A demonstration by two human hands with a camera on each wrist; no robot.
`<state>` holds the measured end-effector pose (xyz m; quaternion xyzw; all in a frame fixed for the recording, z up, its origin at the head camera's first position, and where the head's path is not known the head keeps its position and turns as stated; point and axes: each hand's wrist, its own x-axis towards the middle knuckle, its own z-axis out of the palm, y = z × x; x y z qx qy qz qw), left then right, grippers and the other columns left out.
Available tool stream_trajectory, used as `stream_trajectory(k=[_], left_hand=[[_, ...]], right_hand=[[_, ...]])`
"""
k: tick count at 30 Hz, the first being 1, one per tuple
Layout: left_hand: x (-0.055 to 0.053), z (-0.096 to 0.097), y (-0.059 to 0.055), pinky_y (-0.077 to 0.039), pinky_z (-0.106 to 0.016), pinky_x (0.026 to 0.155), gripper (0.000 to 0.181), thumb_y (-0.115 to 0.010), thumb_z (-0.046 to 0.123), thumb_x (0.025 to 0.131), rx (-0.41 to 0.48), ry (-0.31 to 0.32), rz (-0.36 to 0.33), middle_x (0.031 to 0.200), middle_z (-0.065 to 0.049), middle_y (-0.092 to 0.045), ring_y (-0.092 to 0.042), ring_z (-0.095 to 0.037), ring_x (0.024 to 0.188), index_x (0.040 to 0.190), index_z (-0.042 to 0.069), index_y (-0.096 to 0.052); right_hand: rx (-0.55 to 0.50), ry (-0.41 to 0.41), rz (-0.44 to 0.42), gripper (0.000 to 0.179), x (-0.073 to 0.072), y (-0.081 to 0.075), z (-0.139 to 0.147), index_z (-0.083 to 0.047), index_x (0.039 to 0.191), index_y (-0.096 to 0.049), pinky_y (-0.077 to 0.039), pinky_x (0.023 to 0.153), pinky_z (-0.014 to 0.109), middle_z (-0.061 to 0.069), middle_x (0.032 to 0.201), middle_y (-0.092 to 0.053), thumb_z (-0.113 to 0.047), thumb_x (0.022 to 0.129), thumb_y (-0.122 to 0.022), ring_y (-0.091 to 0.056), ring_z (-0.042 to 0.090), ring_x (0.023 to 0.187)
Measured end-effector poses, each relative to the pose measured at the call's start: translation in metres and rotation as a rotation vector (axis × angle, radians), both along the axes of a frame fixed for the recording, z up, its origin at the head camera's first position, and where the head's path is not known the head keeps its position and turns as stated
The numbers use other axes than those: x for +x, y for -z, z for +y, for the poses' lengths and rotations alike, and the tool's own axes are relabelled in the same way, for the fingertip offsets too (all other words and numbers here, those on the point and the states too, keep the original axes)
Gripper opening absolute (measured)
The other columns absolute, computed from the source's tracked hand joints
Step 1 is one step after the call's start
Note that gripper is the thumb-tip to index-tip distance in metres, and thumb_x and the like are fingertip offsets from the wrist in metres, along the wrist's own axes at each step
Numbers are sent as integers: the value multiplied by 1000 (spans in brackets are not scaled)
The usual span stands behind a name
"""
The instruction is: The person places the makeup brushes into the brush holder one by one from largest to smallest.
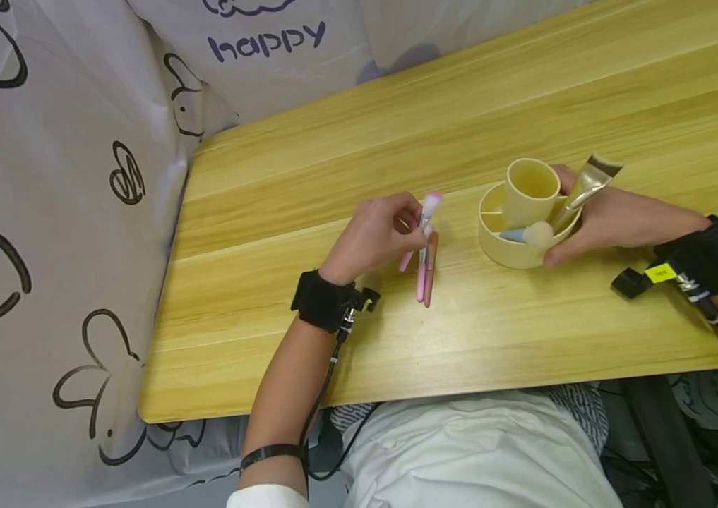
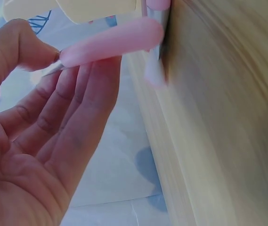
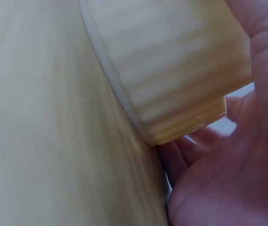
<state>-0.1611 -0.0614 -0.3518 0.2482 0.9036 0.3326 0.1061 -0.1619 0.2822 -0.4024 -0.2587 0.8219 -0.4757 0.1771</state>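
Observation:
My left hand [image 1: 371, 229] pinches a makeup brush between thumb and fingertips, just above the table. Its pink handle [image 2: 112, 42] points away from the palm in the left wrist view, and its bristles are mostly hidden by the thumb. Under and beside these fingers lie a pink brush [image 1: 421, 281] with pale bristles and a brownish-pink brush [image 1: 431, 271]. My right hand [image 1: 619, 217] grips the side of a round cream brush holder [image 1: 507, 252], whose ribbed wall shows in the right wrist view. Inside the holder are a flat gold brush [image 1: 581, 190] and a fluffy-tipped brush [image 1: 538, 233].
A taller cream cup [image 1: 531, 185] rises from the holder. The wooden table [image 1: 257, 282] spreads around both hands, with a patterned white curtain [image 1: 92, 233] along its left and far sides. A cable [image 1: 327, 381] trails from the left wrist strap.

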Motion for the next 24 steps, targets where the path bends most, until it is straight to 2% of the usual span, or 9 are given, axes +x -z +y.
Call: stream_trajectory(k=[4,9,16,24], left_hand=[[1,1,0,-60,-25,78,16,-75,16,91,12,-8,-10,99,-5,-78,-75,-13,88,104,9,-68],[1,2,-1,-61,-26,82,18,-74,13,91,28,2,0,101,-7,-78,-75,-15,91,107,7,-68],[3,5,-1,-61,-26,84,16,-74,11,91,57,17,20,100,-7,-79,-75,-15,92,105,7,-68],[3,6,1,-60,-23,82,13,-69,11,90,105,40,88,98,-6,-78,-76,-14,91,102,7,-67]], right_hand=[[-16,1,-9,99,0,0,0,-23,150,-39,-41,94,10,-2,132,-60,-2,70,-93,-58,6,115],[47,11,5,97,0,1,0,-25,150,-38,-40,94,7,-5,132,-60,-10,72,-94,-57,3,115],[140,6,28,97,-1,1,3,-21,152,-33,-36,93,3,1,137,-57,-15,76,-92,-52,-4,115],[124,17,-13,97,-2,-2,1,-25,151,-32,-38,93,4,-4,137,-58,-19,76,-93,-56,-1,117]])
